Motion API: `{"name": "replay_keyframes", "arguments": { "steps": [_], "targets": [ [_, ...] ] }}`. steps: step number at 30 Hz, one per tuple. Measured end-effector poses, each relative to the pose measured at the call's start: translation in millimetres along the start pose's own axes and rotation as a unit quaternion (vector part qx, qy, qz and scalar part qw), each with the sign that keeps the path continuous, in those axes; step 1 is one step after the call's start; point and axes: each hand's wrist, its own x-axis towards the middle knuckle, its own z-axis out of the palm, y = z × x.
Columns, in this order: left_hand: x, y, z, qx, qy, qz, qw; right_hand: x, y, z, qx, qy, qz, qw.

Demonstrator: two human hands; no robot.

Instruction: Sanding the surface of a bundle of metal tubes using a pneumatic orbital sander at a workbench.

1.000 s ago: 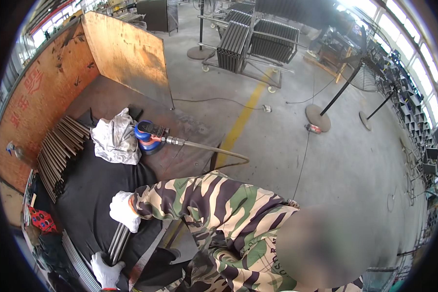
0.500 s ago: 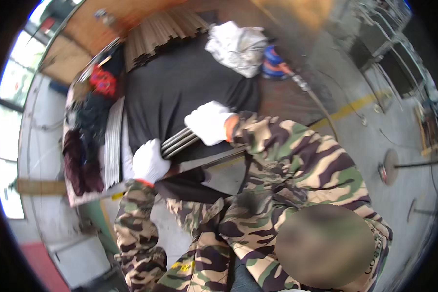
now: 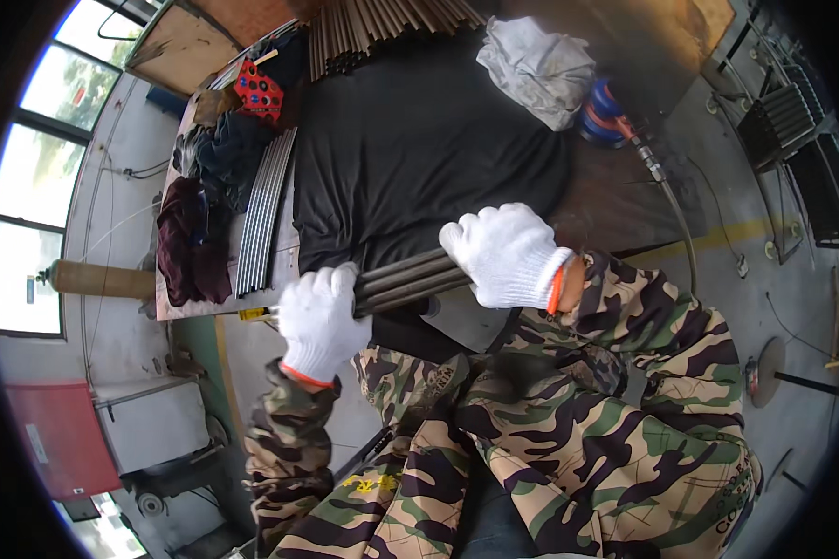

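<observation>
In the head view I have a small bundle of metal tubes (image 3: pixel 406 283) before me, just off the near side of the black cloth (image 3: pixel 419 163). They are straight, slim and dark grey, lying side by side, with a dull sheen running along their rounded flanks; at least three show, tilted slightly up toward my right. My left hand (image 3: pixel 323 319), near the cloth's left near corner, is curled closed around one end. My right hand (image 3: pixel 505 256), by the cloth's right near side, is wrapped in a fist over the other end. Both gloves are white, knitted and finely ribbed, with orange-red cuffs

The black cloth itself is soft and matt, gathered in loose folds toward me. Left of it stands a neat row of bright silvery tubes (image 3: pixel 267 214), smooth and parallel, and beyond these a crumpled maroon fabric (image 3: pixel 191 242). Along its far edge brownish tubes (image 3: pixel 387 35) fan out, their ends uneven. At its far right corner sit a wrinkled whitish rag (image 3: pixel 536 70) and a round blue-and-orange power tool (image 3: pixel 604 116), whose hose (image 3: pixel 685 224) bends away to the cloth's right
</observation>
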Motion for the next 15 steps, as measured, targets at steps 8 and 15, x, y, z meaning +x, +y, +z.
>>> {"name": "replay_keyframes", "arguments": {
  "steps": [8,15],
  "targets": [
    [105,-13,-106,0.193,0.201,0.244,0.929,49,7,-24,0.231,0.138,0.037,0.963],
    [106,-44,-8,-0.117,0.314,0.057,0.94,71,58,-24,0.46,0.33,0.076,0.821]
  ]
}}
